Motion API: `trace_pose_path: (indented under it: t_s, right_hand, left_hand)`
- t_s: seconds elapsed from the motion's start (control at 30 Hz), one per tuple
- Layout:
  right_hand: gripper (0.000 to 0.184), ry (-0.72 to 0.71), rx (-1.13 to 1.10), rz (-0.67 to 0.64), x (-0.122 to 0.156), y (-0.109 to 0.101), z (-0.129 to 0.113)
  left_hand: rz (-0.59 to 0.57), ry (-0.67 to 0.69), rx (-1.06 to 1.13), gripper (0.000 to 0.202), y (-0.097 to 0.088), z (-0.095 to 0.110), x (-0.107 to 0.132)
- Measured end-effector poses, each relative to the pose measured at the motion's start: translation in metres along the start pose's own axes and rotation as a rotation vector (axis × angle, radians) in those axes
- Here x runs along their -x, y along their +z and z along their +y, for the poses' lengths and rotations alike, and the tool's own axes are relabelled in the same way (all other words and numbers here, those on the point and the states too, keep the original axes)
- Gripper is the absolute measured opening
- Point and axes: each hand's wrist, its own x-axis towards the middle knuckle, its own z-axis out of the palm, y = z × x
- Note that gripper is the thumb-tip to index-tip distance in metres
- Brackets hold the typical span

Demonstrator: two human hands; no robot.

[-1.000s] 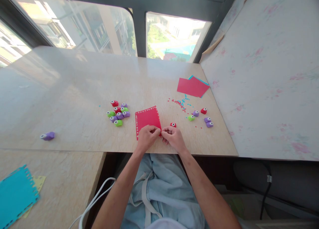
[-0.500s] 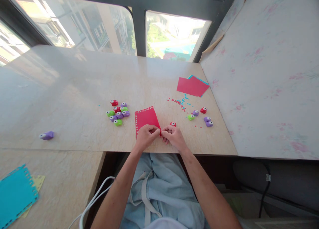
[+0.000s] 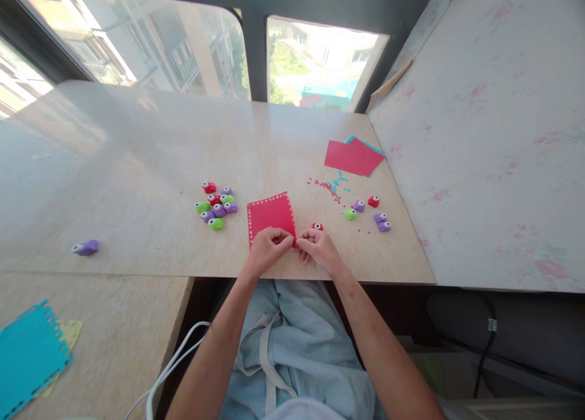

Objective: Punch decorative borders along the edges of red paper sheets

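Note:
A sheet of red paper (image 3: 270, 214) lies near the table's front edge, with small punched holes along its left, top and right edges. My left hand (image 3: 270, 244) rests over its lower part, thumb and forefinger pinched at the right edge. Facing it, my right hand (image 3: 315, 247) pinches a small red bit at that same edge, which looks like the paper's folded or curled border. The fingertips hide what exactly is held there. Just beyond my right hand sits a red craft punch (image 3: 317, 227). The sheet's lower end is covered by my left hand.
Several coloured craft punches (image 3: 218, 210) cluster left of the sheet, and others (image 3: 359, 206) stand at right. Red and blue paper confetti (image 3: 333, 190) is scattered below stacked cards (image 3: 350, 156). A lone purple punch (image 3: 86, 247) and punched blue paper (image 3: 34, 353) are far left.
The red sheet's top right corner has swung slightly right, and its right edge now lies flatter with the holes showing. Both hands stay pinched in nearly the same place.

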Motion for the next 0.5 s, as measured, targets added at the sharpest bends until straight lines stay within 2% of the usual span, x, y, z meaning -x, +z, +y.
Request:
trace_pose_path:
  t_s: [0.5]
  right_hand:
    - [0.012,0.02,0.004,-0.043,0.0007,-0.002,-0.0018]
  left_hand:
    - [-0.029,0.016,-0.049,0.02,0.0006,-0.0035,0.0]
